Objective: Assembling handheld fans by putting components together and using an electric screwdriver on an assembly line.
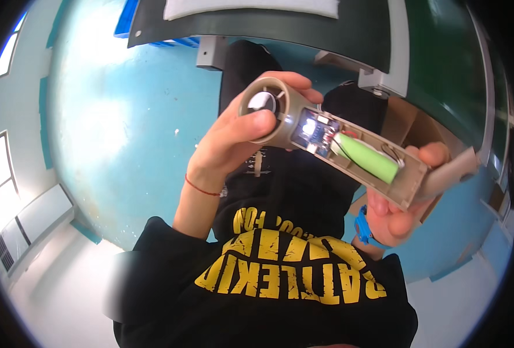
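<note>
A beige handheld fan [405, 194] with its handle casing uncovered is held up slantwise in front of my chest. My left hand [225, 136] is closed around its round head, thumb on the front rim near the silver hub [261, 103]. Inside the handle sit a lit circuit board [315, 130], a green cylindrical battery [366, 158] and thin red and black wires. At the handle's far end, my right hand [393, 223] is closed, partly hidden behind the casing. A curved beige cover piece [451, 174] lies against those right fingers; whether it joins the handle I cannot tell.
A dark green tabletop [280, 33] with a white pad [251, 8] stands ahead, on grey metal legs [212, 53]. Blue bins [126, 18] show at its left edge. Open cardboard boxes [425, 124] are under the table at the right. The floor [118, 127] is blue-green.
</note>
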Action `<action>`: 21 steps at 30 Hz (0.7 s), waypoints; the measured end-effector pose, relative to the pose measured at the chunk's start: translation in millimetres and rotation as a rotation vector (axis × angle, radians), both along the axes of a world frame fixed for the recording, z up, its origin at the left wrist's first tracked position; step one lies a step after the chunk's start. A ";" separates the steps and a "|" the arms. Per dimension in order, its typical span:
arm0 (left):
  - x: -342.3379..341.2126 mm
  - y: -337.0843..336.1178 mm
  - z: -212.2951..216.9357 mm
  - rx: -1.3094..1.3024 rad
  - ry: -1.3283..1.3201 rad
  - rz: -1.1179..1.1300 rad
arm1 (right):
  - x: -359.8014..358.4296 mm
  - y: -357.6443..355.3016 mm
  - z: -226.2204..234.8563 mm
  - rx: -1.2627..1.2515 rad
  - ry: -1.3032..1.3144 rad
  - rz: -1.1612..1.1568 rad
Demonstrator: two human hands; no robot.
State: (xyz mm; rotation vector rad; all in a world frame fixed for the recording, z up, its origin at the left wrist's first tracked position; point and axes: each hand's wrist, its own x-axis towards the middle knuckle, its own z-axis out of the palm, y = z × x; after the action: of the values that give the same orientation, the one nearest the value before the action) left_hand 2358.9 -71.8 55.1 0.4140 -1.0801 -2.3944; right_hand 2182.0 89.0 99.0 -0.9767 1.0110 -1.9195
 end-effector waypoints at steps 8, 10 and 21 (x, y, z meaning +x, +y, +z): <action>2.6 2.1 6.7 0.000 0.015 -0.013 | 8.9 4.2 0.4 -0.127 -0.036 0.124; 2.0 1.7 8.9 0.026 -0.037 0.018 | 10.6 2.3 4.0 -0.117 -0.064 0.171; -1.6 4.9 -2.6 0.049 0.026 -0.035 | 18.0 6.8 10.6 -0.107 -0.161 0.270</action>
State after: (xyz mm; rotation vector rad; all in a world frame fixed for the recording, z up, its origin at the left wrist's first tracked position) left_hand 2357.3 -66.9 52.5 0.3822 -1.0269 -2.4541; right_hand 2200.1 95.8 109.6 -0.9485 0.6546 -1.8067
